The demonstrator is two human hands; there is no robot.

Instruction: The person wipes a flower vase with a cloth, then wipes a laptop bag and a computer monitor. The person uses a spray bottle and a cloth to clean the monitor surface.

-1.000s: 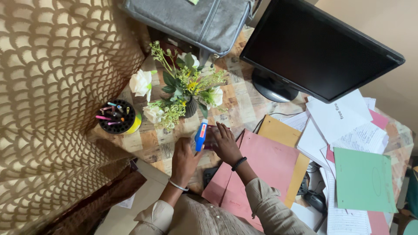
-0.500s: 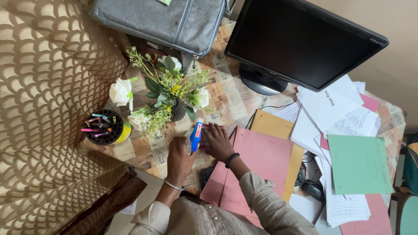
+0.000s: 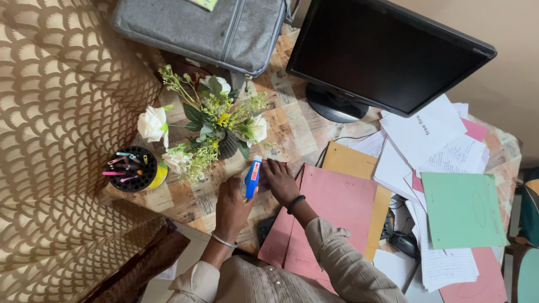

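My left hand (image 3: 231, 206) grips a blue stick-shaped tube (image 3: 253, 177) with a red label and a white cap, held upright over the desk. My right hand (image 3: 281, 182) rests just right of it, fingers over a small dark reddish object that is mostly hidden, at the edge of a pink folder (image 3: 331, 219). A silver bangle circles my left wrist and a black band my right. A pot of white and yellow artificial flowers (image 3: 216, 132) stands directly beyond both hands.
A round black pen holder (image 3: 132, 168) with coloured pens sits at the left by a gold patterned curtain (image 3: 62, 112). Behind are a grey bag (image 3: 208, 28) and a black monitor (image 3: 387, 53). Loose papers, a brown envelope (image 3: 351, 163) and a green folder (image 3: 463, 210) cover the right side.
The view has shifted slightly, so everything sits a little further left. Both hands stay close together with the blue tube still in my left hand.
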